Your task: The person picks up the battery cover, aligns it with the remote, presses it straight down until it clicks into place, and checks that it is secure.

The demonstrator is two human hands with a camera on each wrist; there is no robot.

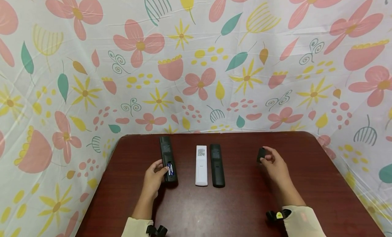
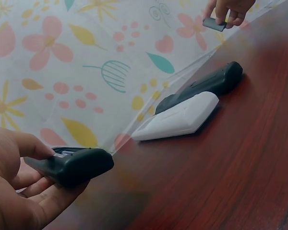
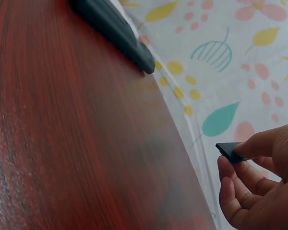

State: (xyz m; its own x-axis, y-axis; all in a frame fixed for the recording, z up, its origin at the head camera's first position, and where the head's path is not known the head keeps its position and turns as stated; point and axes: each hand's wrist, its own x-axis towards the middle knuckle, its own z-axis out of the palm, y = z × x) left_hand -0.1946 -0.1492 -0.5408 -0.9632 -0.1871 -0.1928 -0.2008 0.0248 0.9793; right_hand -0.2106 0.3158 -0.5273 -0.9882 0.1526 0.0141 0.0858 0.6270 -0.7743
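My left hand (image 1: 155, 177) grips a black remote control (image 1: 166, 152) near its lower end, thumb on top. Its back faces up and the battery compartment is uncovered, with batteries (image 1: 170, 169) showing inside. In the left wrist view the remote (image 2: 89, 165) is held between thumb and fingers, above the table. Off to the right, my right hand (image 1: 277, 165) pinches a small black battery cover (image 1: 261, 155) between thumb and fingertips. The right wrist view shows this cover (image 3: 229, 149) as a thin flat piece, held up off the table.
A white remote (image 1: 201, 169) and a second black remote (image 1: 217, 167) lie side by side, backs up, on the dark red-brown table (image 1: 242, 203) between my hands. A flowered cloth (image 1: 196, 104) hangs behind the table's far edge.
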